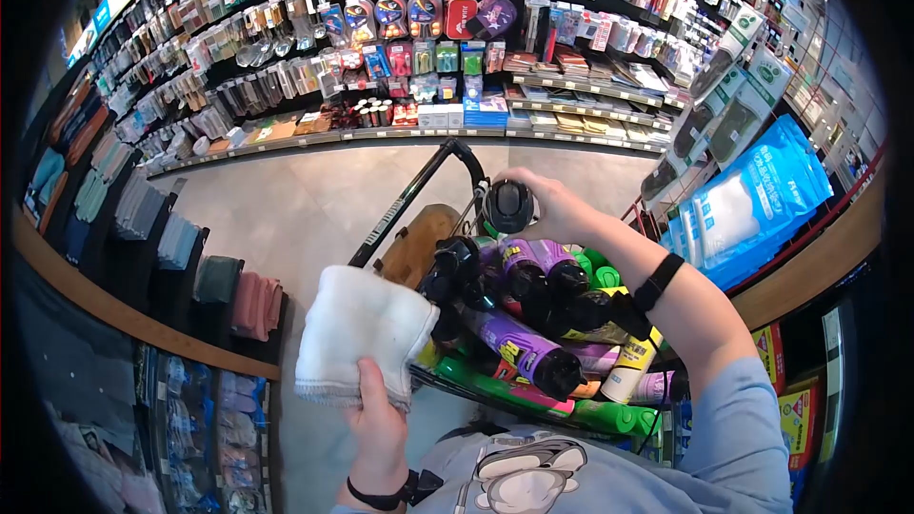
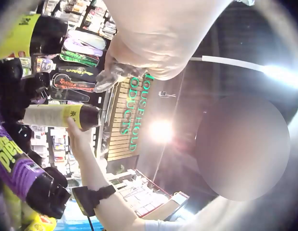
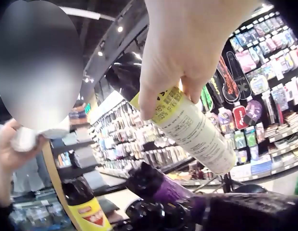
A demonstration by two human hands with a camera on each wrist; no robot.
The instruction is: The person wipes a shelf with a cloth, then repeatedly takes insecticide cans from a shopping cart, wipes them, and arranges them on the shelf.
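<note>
The left hand (image 1: 377,424) grips a folded white cloth (image 1: 357,333) by its lower edge, thumb on top. In the head view the right hand (image 1: 547,205) holds a can by its black cap (image 1: 509,207) end, above the basket's far side. The right wrist view shows that hand (image 3: 180,62) pinching the can (image 3: 197,137), whose body is white and yellow, tilted over other bottles. Under it, purple bottles (image 1: 519,347) with black caps, green ones (image 1: 619,416) and a yellow-and-white can (image 1: 632,367) lie piled in the black-framed basket.
Shelves of stacked cloths (image 1: 257,305) run along the left. A wall of hanging packets and a low shelf (image 1: 428,132) stand ahead across the tiled floor (image 1: 257,186). Blue packs (image 1: 762,200) and insoles hang at the right, near the right arm.
</note>
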